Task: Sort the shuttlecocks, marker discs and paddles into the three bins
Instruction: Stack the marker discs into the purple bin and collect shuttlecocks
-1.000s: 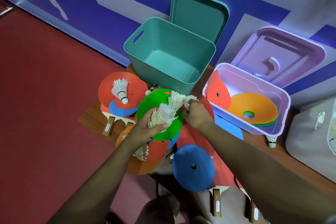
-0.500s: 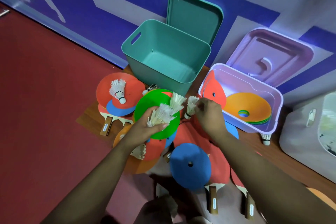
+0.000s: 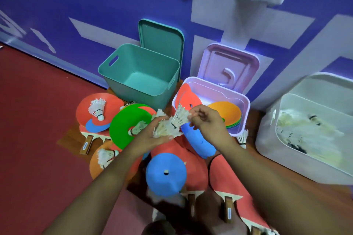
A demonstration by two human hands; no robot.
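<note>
Although only the head view is given, both hands are seen close together above the pile, in front of the bins. A bunch of shuttlecocks (image 3: 164, 129) is held in the curled fingers of the left hand (image 3: 150, 137). A single shuttlecock (image 3: 180, 115) is pinched between thumb and fingertips of the right hand (image 3: 207, 123), and its feathers are touching the bunch. Its long axis is tilted, with the feather skirt fanned up and to the left; whether the cork end is hidden in the fingers cannot be told.

The white bin (image 3: 267, 139), in which a heap of shuttlecocks is already seen, is placed well to the right of both hands, beyond the lilac bin (image 3: 245, 108). It is judged that the coming move is a carry to the right across the lilac bin, and that the right hand is the nearer one.

Marker discs (image 3: 225, 110) are stacked in the lilac bin, while the teal bin (image 3: 118, 82) is seen with nothing in it. A loose shuttlecock (image 3: 97, 108), a green disc (image 3: 122, 126) and paddles (image 3: 85, 145) are left unsorted on the floor.
</note>
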